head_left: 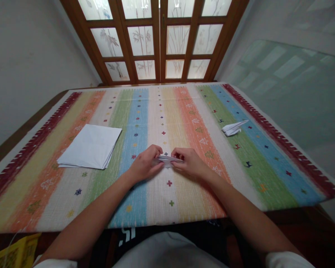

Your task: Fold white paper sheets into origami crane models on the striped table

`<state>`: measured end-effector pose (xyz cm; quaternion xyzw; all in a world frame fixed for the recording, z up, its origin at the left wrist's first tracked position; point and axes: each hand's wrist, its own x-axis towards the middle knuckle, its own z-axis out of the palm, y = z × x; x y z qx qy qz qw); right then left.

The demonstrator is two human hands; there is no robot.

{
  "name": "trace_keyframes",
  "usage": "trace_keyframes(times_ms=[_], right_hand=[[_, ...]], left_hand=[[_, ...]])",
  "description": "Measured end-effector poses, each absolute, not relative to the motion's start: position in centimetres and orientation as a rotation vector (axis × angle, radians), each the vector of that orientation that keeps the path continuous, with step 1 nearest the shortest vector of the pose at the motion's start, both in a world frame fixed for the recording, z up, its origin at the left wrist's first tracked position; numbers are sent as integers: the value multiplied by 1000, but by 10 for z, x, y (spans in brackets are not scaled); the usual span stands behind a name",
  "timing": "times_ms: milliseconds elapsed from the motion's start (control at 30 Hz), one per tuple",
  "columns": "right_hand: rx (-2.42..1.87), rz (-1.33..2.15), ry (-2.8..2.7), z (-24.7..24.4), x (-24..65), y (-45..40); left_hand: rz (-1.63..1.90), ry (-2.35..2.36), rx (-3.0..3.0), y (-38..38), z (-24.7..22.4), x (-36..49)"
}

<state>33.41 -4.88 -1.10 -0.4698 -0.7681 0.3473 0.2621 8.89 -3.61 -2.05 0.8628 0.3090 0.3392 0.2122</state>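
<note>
A striped woven cloth [201, 111] covered the table [25, 134], its bands of red, yellow, orange, green and blue running away from the person. Left of the hands, well apart from them, lay a squared stack of white paper sheets [89, 147]. To the right, a small folded paper dart [233, 127] sat on the green band with its point aimed right. Beyond the table stood wooden-framed glass doors [159, 41] with bamboo patterns, and a yellow packet [16, 253] showed in the lower left corner, below the table's edge.

The folded white paper [167, 160] was a narrow, flattened strip held level near the middle of the cloth, between the left hand [145, 163] and the right hand [190, 163]. Both hands were closed on it, pinching it from either side. Their fingers hid much of it, so its folds could not be made out, nor whether it touched the cloth.
</note>
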Motion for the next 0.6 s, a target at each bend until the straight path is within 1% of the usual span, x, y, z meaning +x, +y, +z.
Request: trace_keyframes(times_ms=[67, 133, 200, 300, 400, 467, 533, 600], right_hand=[[-1189, 693, -2185, -11, 336, -48], [-1114, 480, -2283, -9, 337, -48], [-1080, 333, -2364, -7, 337, -47], [-1041, 216, -2492, -7, 333, -47], [-1041, 188, -2568, -12, 328, -46], [-1076, 232, -2567, -17, 328, -45], [-1097, 368, -2546, -20, 332, -43], [-1077, 584, -2519, -20, 339, -41]], left_hand=[[1056, 862, 2432, -37, -19, 88], [1065, 862, 2508, -38, -17, 88], [984, 878, 2605, -38, -15, 87], [806, 886, 2743, -36, -16, 88], [616, 846, 2792, -33, -22, 90], [534, 833, 2770, -31, -25, 90], [486, 830, 2725, -31, -26, 90], [448, 813, 2679, -31, -24, 89]])
